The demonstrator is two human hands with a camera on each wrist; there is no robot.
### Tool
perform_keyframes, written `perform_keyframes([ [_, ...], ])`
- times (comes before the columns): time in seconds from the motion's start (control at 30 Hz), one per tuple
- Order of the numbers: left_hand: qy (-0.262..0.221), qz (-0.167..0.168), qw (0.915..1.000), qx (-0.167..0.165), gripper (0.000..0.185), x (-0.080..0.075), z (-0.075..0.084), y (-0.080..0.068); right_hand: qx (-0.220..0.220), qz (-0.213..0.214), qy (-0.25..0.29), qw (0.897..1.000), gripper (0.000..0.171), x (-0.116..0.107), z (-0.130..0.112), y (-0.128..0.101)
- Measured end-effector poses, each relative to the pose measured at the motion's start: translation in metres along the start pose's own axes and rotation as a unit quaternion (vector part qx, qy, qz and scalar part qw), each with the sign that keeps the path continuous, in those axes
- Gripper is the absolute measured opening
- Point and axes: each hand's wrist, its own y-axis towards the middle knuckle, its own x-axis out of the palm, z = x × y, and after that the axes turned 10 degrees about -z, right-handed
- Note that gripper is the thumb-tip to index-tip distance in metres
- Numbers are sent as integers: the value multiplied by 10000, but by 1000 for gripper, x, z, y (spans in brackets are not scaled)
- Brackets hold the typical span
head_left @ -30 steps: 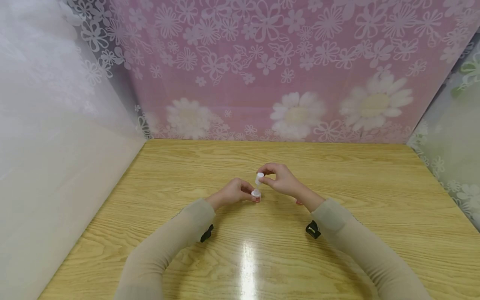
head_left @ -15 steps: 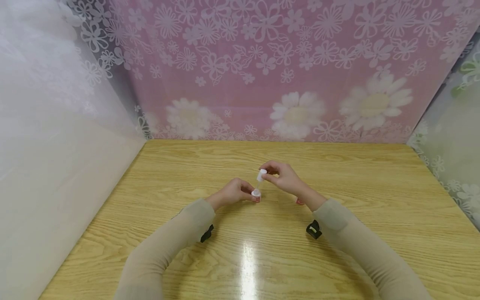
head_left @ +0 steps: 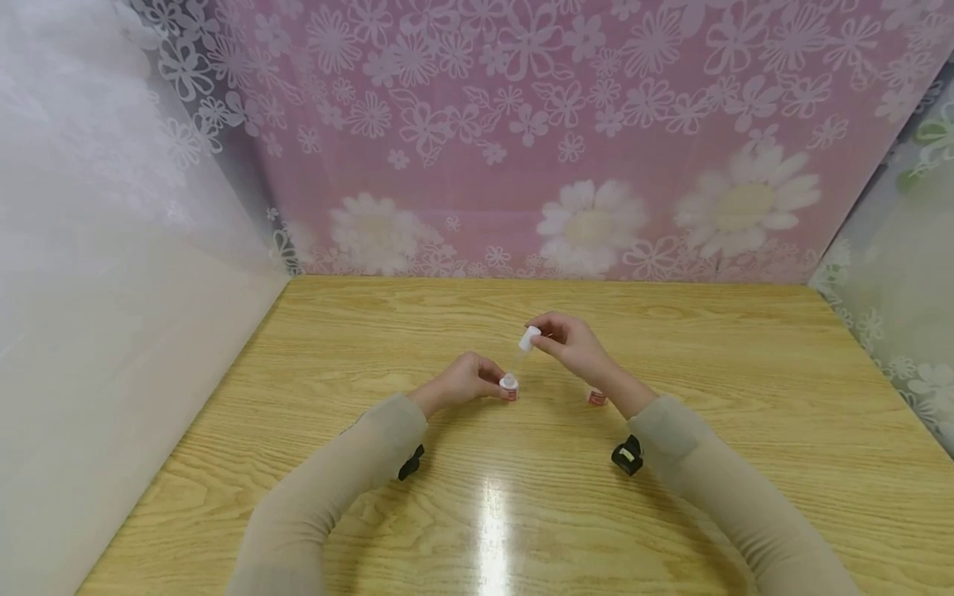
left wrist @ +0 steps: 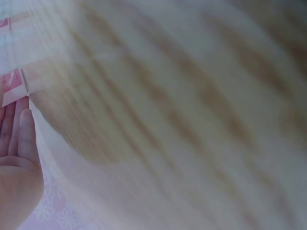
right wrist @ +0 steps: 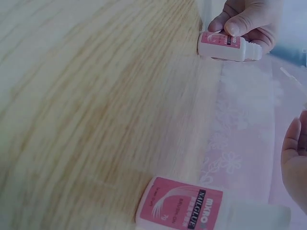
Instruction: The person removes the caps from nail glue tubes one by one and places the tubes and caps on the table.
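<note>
My left hand (head_left: 465, 381) pinches a small nail glue bottle (head_left: 510, 393) with a pink label, upright on the table. In the right wrist view that nail glue bottle (right wrist: 220, 46) shows an uncapped, threaded neck. My right hand (head_left: 572, 343) holds the white brush cap (head_left: 529, 338) between thumb and fingers, above and right of the neck. A thin pale brush stem (right wrist: 291, 79) points from the cap toward the bottle; whether its tip is fully clear of the neck I cannot tell. Only the edge of the left hand (left wrist: 19, 163) and its bottle appears in the left wrist view.
A second nail glue bottle (right wrist: 182, 208), pink-labelled with its white cap on, stands on the wood-grain table (head_left: 358, 331) beside my right wrist. Black wrist cameras hang below both sleeves. A pink floral curtain (head_left: 462, 165) hangs behind, with pale sheets at both sides.
My right hand has lifted the brush cap up and to the right, away from the bottle neck, and the cap tilts more. The left hand and its bottle stay in place.
</note>
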Motion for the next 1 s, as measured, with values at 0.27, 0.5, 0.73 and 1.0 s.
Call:
perform_keyframes([
  [0.27, 13, -21, 10000, 32, 14, -1, 0, 1, -43, -5, 185, 9998, 25, -1, 4, 0],
  [0.5, 134, 6, 9999, -27, 14, -1, 0, 1, -286, 59, 440, 9986, 27, -1, 1, -3],
  [0.73, 156, 7, 9998, -81, 14, -1, 0, 1, -382, 172, 672, 9969, 25, -5, 4, -4],
  [1.0, 143, 31, 9999, -62, 15, 0, 0, 0, -383, 244, 766, 9960, 23, -7, 5, -5],
])
